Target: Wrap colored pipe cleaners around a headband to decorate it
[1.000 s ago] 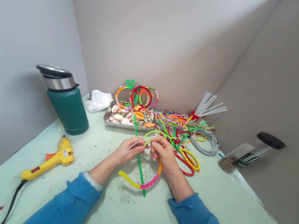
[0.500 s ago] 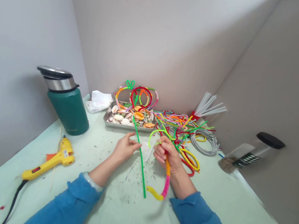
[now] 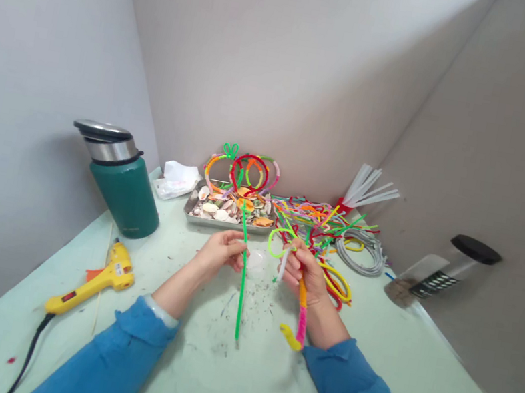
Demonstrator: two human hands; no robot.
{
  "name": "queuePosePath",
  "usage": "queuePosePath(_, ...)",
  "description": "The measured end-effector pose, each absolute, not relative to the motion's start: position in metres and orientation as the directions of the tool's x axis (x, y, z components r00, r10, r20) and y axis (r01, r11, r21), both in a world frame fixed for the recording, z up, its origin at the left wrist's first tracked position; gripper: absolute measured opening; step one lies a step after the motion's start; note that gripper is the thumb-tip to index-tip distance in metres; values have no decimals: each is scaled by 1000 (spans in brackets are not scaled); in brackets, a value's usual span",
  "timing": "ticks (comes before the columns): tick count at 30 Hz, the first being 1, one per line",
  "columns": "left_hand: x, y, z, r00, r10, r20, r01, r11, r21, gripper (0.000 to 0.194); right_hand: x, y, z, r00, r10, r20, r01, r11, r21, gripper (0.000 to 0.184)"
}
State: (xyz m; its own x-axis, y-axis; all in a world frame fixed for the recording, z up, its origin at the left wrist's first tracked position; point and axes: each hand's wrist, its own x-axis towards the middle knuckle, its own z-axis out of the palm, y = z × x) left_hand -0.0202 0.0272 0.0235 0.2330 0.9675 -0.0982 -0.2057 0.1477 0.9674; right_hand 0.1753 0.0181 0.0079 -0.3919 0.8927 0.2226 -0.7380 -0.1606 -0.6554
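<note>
My left hand [image 3: 223,250] is closed on a straight green pipe cleaner [image 3: 241,298], pinched near its middle between thumb and fingers. The stem runs nearly upright in view, its top reaching over the shell tray. My right hand [image 3: 306,269] is closed round a bent wire wrapped in orange, pink and yellow pipe cleaner [image 3: 304,319]; its yellow end curls to the left. From the same hand a lime-green pipe cleaner loop [image 3: 275,242] and a short white strip [image 3: 283,264] stick out. The fingers hide how these pieces join.
A metal tray of shells [image 3: 231,225] stands behind my hands, with colourful rings [image 3: 253,157] behind it. Loose pipe cleaners [image 3: 308,211], a grey wire coil [image 3: 363,260] and white sticks [image 3: 366,186] lie right. A green bottle [image 3: 124,196] and yellow glue gun [image 3: 92,285] are left; a clear jar [image 3: 442,272] stands right.
The green pipe cleaner has swung from slanted to nearly upright in my left hand. My right hand has shifted slightly right with the wrapped wire, and the lime-green piece now shows as a rounder loop.
</note>
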Motion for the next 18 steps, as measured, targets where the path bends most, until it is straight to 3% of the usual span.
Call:
queuePosePath(5, -27, 72, 72, -5, 997, 72, -360, -68, 930, 15, 182, 20, 12, -338, 914, 223, -777, -138, -614, 7)
queuePosePath(8, -29, 79, 80, -136, 990, 30, -145, -50, 988, 18, 179, 21, 14, -325, 925, 197, -742, -120, -660, 9)
queuePosePath(10, -29, 67, 70, -174, 972, 158, 13, -158, 987, 24, 174, 22, 14, -335, 927, 167, -700, -126, -703, 9)
queuePosePath(12, -27, 46, 54, 29, 960, 277, 166, -278, 946, 28, 167, 21, 13, -360, 923, 137, -660, -148, -737, 9)
queuePosePath(14, -25, 24, 36, 250, 921, 299, 176, -346, 921, 36, 159, 18, 12, -387, 915, 115, -632, -173, -755, 10)
queuePosePath(18, -21, 4, 15, 361, 882, 303, 389, -437, 811, 40, 146, 11, 16, -418, 905, 86, -591, -199, -782, 12)
